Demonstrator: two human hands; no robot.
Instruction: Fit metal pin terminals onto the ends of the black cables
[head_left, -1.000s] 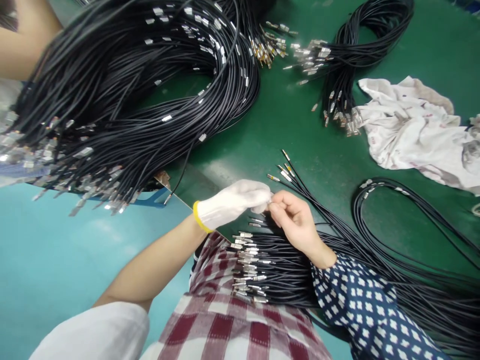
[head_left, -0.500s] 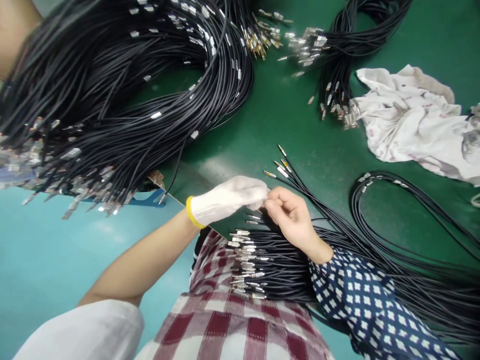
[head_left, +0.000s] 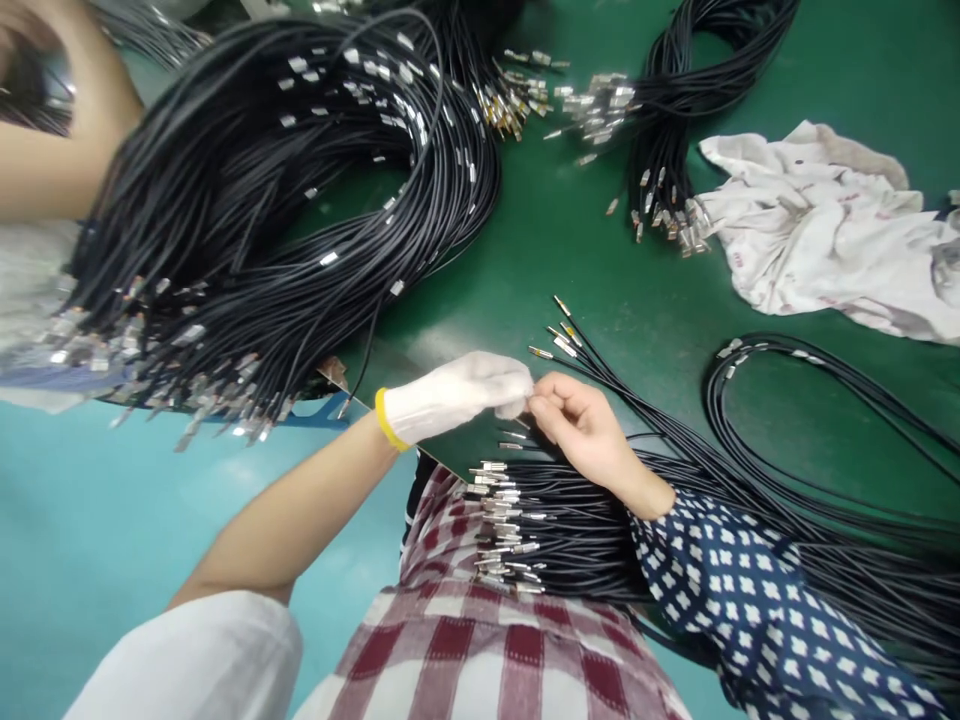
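My left hand [head_left: 469,393], in a white knit glove with a yellow cuff, is closed with its fingertips pinched together. My bare right hand [head_left: 581,425] meets it, thumb and forefinger pinched at the glove's tips. What they pinch is too small and covered to make out. Just below lies a row of black cables [head_left: 585,540] with silver metal connectors [head_left: 510,515] on their ends, side by side along the table edge. Above my right hand, a few separate cable ends [head_left: 566,335] with silver and yellowish tips point up and left.
A big looped bundle of black cables [head_left: 442,225] with white tags hangs over the table's left edge. Another person's arm [head_left: 82,130] is behind it. A smaller cable bundle [head_left: 697,85], a crumpled white cloth [head_left: 817,225] and a cable loop [head_left: 712,400] lie on the green table [head_left: 540,240].
My hands stay pinched together in nearly the same pose. The view has shifted slightly, and the other person's arm at upper left shows more.
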